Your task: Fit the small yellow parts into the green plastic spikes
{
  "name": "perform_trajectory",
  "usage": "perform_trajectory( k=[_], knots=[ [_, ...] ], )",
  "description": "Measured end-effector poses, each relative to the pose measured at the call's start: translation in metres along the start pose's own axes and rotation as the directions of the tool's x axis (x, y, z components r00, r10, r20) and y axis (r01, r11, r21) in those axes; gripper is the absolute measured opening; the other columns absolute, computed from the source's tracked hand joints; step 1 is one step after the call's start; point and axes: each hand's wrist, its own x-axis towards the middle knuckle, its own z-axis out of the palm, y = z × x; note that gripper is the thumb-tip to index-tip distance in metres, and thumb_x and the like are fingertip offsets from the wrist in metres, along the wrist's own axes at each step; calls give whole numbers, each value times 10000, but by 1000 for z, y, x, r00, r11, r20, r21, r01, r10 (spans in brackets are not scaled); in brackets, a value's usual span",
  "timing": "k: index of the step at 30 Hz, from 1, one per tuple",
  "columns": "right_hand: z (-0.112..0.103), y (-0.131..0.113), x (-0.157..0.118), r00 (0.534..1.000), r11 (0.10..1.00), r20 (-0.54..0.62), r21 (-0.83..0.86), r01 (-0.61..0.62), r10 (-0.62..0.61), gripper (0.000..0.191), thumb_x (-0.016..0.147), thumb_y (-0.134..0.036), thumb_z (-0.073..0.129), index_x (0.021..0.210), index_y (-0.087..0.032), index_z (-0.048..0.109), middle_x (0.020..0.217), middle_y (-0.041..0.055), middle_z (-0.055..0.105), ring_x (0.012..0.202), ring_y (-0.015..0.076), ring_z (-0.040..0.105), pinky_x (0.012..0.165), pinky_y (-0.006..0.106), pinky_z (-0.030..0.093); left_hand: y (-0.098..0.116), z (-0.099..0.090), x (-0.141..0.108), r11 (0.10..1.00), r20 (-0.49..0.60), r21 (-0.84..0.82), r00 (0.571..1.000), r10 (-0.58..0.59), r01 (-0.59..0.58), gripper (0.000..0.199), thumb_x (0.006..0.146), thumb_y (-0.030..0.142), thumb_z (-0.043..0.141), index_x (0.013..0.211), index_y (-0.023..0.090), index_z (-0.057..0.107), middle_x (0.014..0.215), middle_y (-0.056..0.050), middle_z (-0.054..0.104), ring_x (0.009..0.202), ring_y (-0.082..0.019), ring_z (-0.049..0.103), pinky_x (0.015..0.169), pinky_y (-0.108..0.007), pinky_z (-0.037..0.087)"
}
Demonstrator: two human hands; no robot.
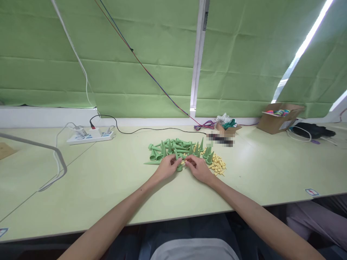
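My left hand [168, 166] is closed round a green cone [179, 167] at the front of the pile. Close beside it, on the right, my right hand [197, 167] has its thumb and fingers pinched together near a small yellow piece [183, 163]; whether it grips that piece is too small to tell. Behind both hands lies a heap of green cones [173, 144], several standing point up and others on their sides. A pile of small yellow pieces [218, 164] spreads out to the right of my right hand.
A white power strip [90, 135] with plugs sits at the back left of the table [108, 191]. Behind the piles runs a black cable [151, 129]. Small [235, 130] and larger [279, 121] cardboard boxes stand at the back right. A person's leg [311, 220] shows at the lower right.
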Motion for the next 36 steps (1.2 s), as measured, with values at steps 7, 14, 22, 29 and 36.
perform_trajectory(
  k=[7, 14, 22, 29, 36],
  knots=[
    [0, 2, 0, 999, 999, 17, 32, -30, 30, 137, 932, -278, 506, 957, -200, 616, 811, 28, 688, 693, 164, 636, 649, 285, 494, 0, 0, 0, 995, 12, -94, 1000, -17, 18, 395, 846, 511, 531, 629, 190, 454, 575, 12, 456, 526, -119, 426, 476, -252, 333],
    [0, 1, 1, 997, 993, 29, 86, -78, 76, 125, 914, -289, 536, 949, -194, 610, 816, 26, 684, 664, 153, 631, 608, 267, 487, 11, -3, -5, 925, 190, -326, 972, -139, 196, 329, 842, 511, 563, 802, 184, 563, 470, 45, 455, 363, -93, 388, 372, -242, 280],
    [-1, -2, 1, 993, 983, 47, 138, -117, 111, 159, 916, -335, 532, 902, -194, 603, 782, 23, 675, 554, 131, 570, 501, 238, 433, 12, -2, -4, 913, 136, -387, 987, -85, 131, 311, 827, 472, 600, 789, 164, 610, 515, 19, 491, 402, -76, 381, 372, -222, 262],
    [-1, -4, 1, 983, 962, 75, 208, -178, 166, 180, 912, -363, 531, 886, -196, 594, 760, 14, 661, 442, 100, 490, 451, 239, 392, 17, -3, -5, 875, 132, -465, 988, -80, 133, 339, 802, 479, 642, 760, 142, 629, 476, 26, 459, 440, -89, 419, 416, -217, 286],
    [0, -3, 1, 987, 970, 55, 184, -156, 148, 199, 915, -369, 530, 856, -191, 596, 748, 16, 667, 514, 120, 535, 499, 241, 407, 19, -3, -5, 859, 135, -492, 987, -87, 143, 342, 793, 484, 655, 768, 144, 641, 471, 25, 458, 450, -98, 423, 431, -227, 286]
  ],
)
